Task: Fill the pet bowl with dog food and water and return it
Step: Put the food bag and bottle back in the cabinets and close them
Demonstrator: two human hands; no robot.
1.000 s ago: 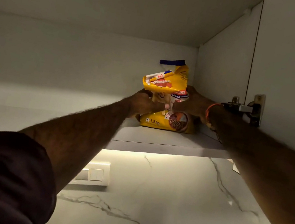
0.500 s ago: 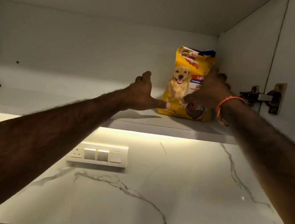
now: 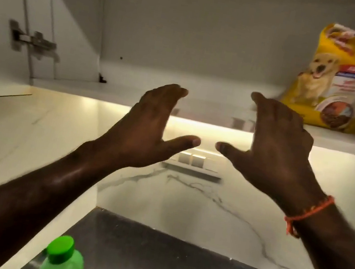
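Bare and spread, the left hand (image 3: 149,127) and right hand (image 3: 273,145) hang in front of the shelf (image 3: 118,91), holding nothing. Upright at the shelf's right end stands the dog food bag (image 3: 329,75), apart from both. Its glossy yellow plastic looks slick and crinkly, probably floppy and fairly heavy; I'd clasp both sides low.

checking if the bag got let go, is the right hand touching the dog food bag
Apart. In the head view the right hand hangs open in front of the shelf, and pale shelf shows between its fingers and the dog food bag.
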